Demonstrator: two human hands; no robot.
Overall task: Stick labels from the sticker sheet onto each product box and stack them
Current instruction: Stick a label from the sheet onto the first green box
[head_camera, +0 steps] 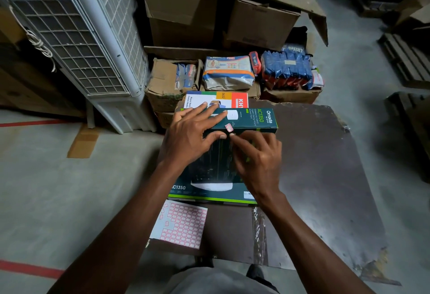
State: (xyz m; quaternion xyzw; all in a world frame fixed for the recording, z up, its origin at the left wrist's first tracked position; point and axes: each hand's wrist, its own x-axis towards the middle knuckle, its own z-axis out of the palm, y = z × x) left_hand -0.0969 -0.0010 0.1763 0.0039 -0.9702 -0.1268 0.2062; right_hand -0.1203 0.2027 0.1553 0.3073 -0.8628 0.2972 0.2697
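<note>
A dark green product box (252,120) marked AC1350 stands on a second green box (209,191) of the same kind, which lies flat on a brown board. My left hand (193,134) rests across the upper box's left end and steadies it. A small pink-edged label (229,127) sits on the upper box's face. My right hand (258,158) has its fingertips just below that label, touching the box. The sticker sheet (180,226), white with rows of pink-edged labels, lies on the board in front of the boxes.
A white and red carton (218,99) lies just behind the boxes. Cardboard boxes with packets (228,72) line the back. An air cooler (76,37) stands at the left. The brown board (325,165) extends to the right, with wooden pallets (404,61) beyond.
</note>
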